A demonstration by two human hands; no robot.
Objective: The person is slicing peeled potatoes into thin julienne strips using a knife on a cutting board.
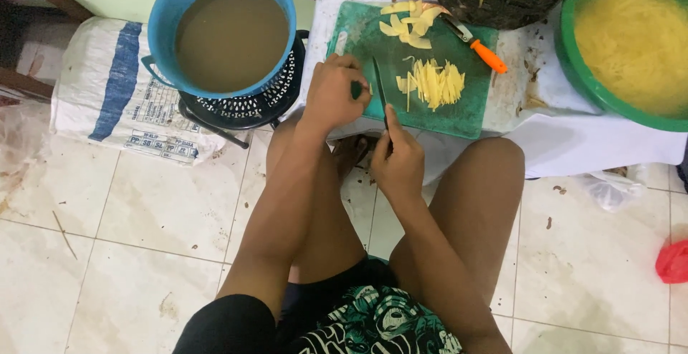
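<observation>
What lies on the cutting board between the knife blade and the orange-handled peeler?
In the head view, a pile of potato strips lies on the green cutting board between knife and peeler.

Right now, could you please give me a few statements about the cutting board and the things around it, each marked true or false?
1. The right hand holds a knife. True.
2. The cutting board is red. False: it is green.
3. The blue bucket holds murky brown liquid. True.
4. The orange-handled peeler is in the left hand. False: it lies on the board.
5. Cut yellow strips lie on the board. True.
</observation>
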